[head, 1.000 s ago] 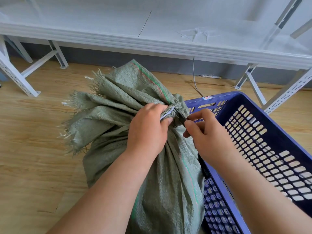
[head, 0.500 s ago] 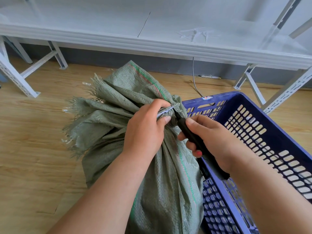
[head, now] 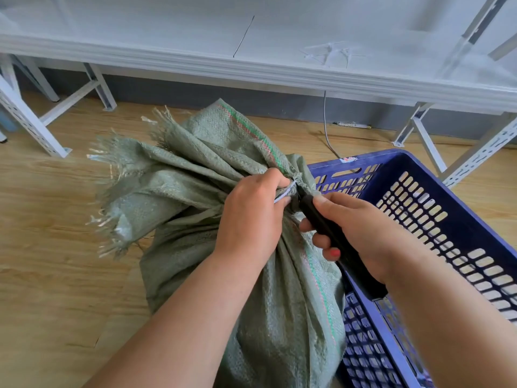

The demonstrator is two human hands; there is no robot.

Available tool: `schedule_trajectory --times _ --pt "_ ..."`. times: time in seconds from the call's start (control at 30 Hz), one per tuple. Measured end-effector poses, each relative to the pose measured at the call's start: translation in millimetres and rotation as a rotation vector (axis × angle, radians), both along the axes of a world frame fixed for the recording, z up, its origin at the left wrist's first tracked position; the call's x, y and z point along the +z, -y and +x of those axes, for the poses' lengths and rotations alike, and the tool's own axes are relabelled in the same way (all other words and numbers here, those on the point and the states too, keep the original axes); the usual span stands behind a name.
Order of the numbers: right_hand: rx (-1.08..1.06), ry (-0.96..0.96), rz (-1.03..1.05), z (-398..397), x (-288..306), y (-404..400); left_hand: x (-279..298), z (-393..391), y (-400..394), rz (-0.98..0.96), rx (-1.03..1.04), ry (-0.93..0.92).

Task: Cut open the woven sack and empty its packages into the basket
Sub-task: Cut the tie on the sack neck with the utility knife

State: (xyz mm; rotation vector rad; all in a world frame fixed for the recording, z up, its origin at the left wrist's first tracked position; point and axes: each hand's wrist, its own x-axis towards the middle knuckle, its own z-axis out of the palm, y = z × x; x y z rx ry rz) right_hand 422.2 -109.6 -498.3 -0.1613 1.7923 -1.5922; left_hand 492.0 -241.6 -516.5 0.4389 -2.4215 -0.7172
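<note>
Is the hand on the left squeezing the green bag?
Touching. The head view shows the left hand closed around the tied neck of the green bag, its fingers pressed into the bunched fabric beside the white tie, with no gap.

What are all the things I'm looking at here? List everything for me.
Woven sack: one, grey-green, standing on the floor, neck bunched and tied.
Tie: one, white, around the sack's neck.
Basket: one, blue, perforated, right of the sack.
Knife: one, black handle, tip at the tie.
Shelf rack: one, white, behind.
Cable: one, grey, hanging under the rack.
Floor: wood-coloured.
Left hand: pinching the sack's neck.
Right hand: gripping the knife.
</note>
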Motion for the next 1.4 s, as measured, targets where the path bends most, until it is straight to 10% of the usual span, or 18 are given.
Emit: schedule_trajectory --times 0.6,0.93,1.1,1.4 --pt "0.132 0.105 -0.219 -4.0 -7.9 -4.1 -4.5 1.6 21.9 0.914 -0.113 -0.107" --pt "0.197 -0.520 0.424 -6.0 5.6 0.8 9.3 0.9 0.4 0.241 0.044 -0.083" --pt "0.116 -0.658 0.416 1.4 -6.9 4.3 9.1 1.9 -2.2 0.092 0.056 -0.101" --pt "0.137 -0.424 0.174 -3.7 -10.3 -0.1 2.4 0.1 8.8 0.814 -0.058 -0.118"
